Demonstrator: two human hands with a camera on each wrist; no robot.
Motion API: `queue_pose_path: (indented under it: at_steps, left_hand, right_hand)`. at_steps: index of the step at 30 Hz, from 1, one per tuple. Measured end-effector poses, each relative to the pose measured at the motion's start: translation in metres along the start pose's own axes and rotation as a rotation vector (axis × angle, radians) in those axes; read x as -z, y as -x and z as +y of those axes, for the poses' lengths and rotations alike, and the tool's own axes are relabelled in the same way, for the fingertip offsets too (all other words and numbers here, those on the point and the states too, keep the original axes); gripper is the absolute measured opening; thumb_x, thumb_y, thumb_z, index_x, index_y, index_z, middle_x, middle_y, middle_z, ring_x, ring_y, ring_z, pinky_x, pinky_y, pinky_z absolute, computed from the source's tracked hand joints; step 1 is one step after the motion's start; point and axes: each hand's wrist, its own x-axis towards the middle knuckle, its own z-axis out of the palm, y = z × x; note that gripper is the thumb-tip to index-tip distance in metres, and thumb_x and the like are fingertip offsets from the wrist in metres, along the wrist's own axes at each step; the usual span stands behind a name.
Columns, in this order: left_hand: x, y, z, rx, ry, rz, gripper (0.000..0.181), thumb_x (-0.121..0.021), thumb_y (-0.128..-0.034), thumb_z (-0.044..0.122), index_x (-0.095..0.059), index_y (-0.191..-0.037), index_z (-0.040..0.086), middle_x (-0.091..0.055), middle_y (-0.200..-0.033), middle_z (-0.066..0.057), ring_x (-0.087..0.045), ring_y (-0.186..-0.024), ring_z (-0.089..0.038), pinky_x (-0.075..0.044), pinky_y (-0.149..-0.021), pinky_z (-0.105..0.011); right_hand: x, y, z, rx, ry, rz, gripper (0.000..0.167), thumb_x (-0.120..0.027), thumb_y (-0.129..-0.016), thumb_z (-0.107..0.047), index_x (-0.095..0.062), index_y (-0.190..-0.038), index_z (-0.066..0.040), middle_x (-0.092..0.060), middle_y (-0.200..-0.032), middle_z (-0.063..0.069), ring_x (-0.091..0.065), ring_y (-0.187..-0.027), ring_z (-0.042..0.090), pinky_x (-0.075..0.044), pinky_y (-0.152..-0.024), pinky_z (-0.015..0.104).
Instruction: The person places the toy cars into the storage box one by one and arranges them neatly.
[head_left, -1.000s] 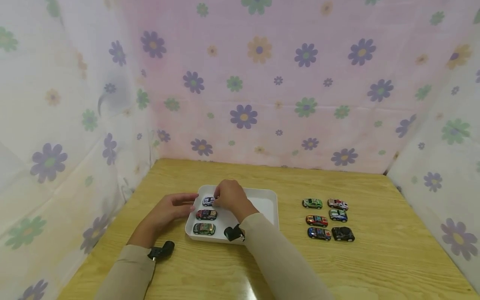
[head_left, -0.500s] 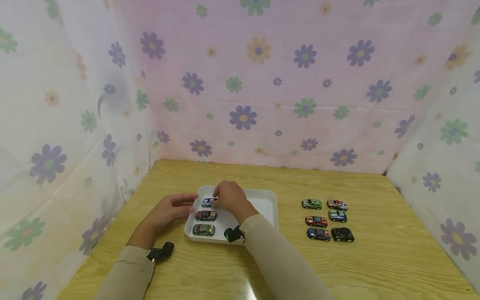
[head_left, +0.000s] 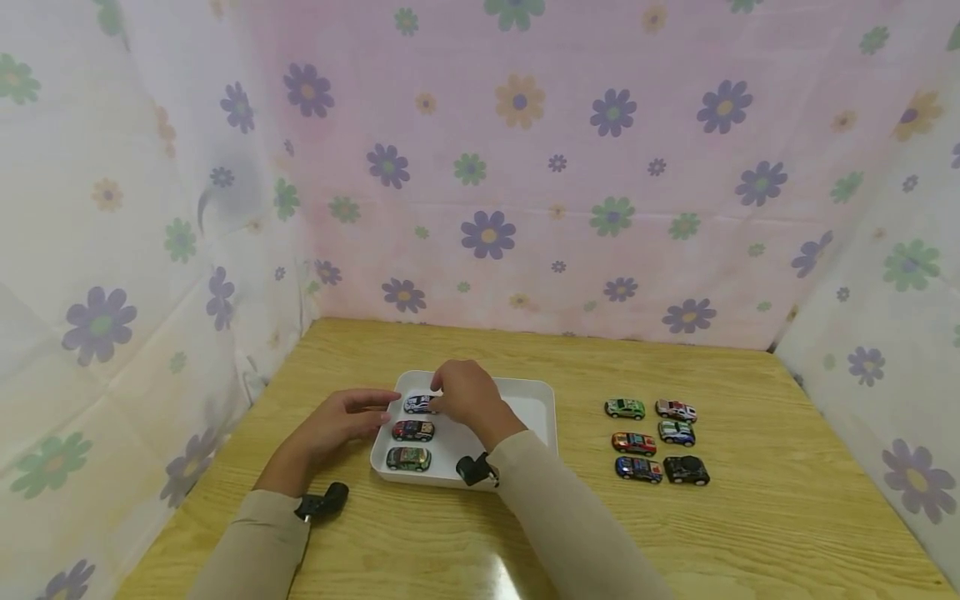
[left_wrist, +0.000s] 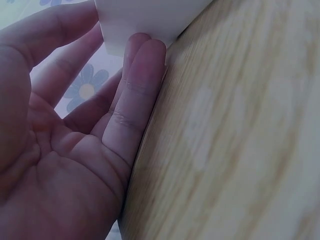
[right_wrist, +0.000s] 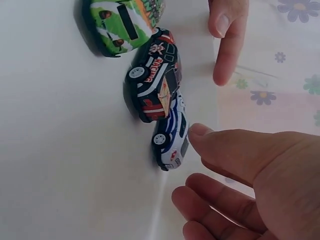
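A white tray (head_left: 534,421) holds three toy cars in a column along its left side. At the back is a white-and-blue car (head_left: 417,405), then a black-and-red car (head_left: 412,431), then a green patterned car (head_left: 408,459) at the front. My right hand (head_left: 471,400) is over the tray beside the white-and-blue car. In the right wrist view its thumb lies close to that car (right_wrist: 172,134), the fingers are spread apart, and nothing is between them. My left hand (head_left: 341,423) touches the tray's left wall (left_wrist: 145,17) with extended fingers.
On the wooden table (head_left: 780,500), right of the tray, several toy cars stand in two columns, among them a green car (head_left: 625,408), an orange-red car (head_left: 633,443) and a black car (head_left: 686,470). Flowered cloth (head_left: 555,242) encloses the table at back and sides.
My right hand has eased slightly to the right, baring more of the white-and-blue car. My left hand stays at the tray's left edge.
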Motion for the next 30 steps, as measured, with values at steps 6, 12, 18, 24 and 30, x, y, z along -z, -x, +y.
queue_pose_path:
  at_steps: [6,12,18,24,30]
  left_hand:
    - [-0.001,0.003,0.000,0.006,-0.007,0.003,0.046,-0.075,-0.0966,0.020,-0.065,-0.141,0.011,-0.057,-0.149,-0.015,-0.061,-0.125,-0.024,-0.058,-0.095,-0.030]
    - [-0.001,0.003,-0.002,0.003,0.003,-0.005,0.048,-0.076,-0.0950,0.019,-0.064,-0.141,0.012,-0.057,-0.150,-0.014,-0.060,-0.127,-0.027,-0.057,-0.096,-0.031]
    - [-0.001,0.001,-0.001,0.010,-0.007,0.005,0.050,-0.078,-0.0937,0.021,-0.064,-0.141,0.013,-0.057,-0.150,-0.014,-0.061,-0.127,-0.028,-0.058,-0.094,-0.032]
    - [-0.001,0.002,0.003,0.005,-0.001,-0.014,0.049,-0.074,-0.0969,0.017,-0.061,-0.144,0.012,-0.053,-0.153,-0.016,-0.058,-0.132,-0.033,-0.059,-0.093,-0.034]
    - [0.000,0.002,0.004,0.000,-0.058,-0.057,0.051,-0.072,-0.0989,0.022,-0.059,-0.147,0.012,-0.051,-0.154,-0.019,-0.061,-0.126,-0.027,-0.059,-0.089,-0.033]
  right_hand:
    - [0.006,0.008,0.005,0.057,0.010,0.015,0.030,-0.082,-0.090,-0.035,-0.079,-0.116,-0.020,-0.074,-0.109,-0.005,-0.063,-0.097,0.014,-0.056,-0.087,0.034]
    - [0.013,0.019,0.018,0.072,-0.039,0.054,0.032,-0.081,-0.091,-0.037,-0.079,-0.118,-0.020,-0.074,-0.112,-0.004,-0.065,-0.101,0.015,-0.057,-0.090,0.036]
    - [0.023,0.035,0.036,0.089,-0.130,0.099,0.033,-0.079,-0.093,-0.036,-0.078,-0.121,-0.019,-0.074,-0.116,-0.003,-0.067,-0.106,0.017,-0.058,-0.088,0.038]
    - [0.037,0.053,0.052,0.113,-0.218,0.142,0.034,-0.078,-0.094,-0.036,-0.077,-0.121,-0.017,-0.075,-0.115,-0.002,-0.068,-0.102,0.017,-0.058,-0.081,0.037]
    - [0.045,0.068,0.071,0.107,-0.292,0.163,0.030,-0.079,-0.093,-0.036,-0.079,-0.117,-0.018,-0.075,-0.112,-0.005,-0.068,-0.099,0.015,-0.058,-0.080,0.036]
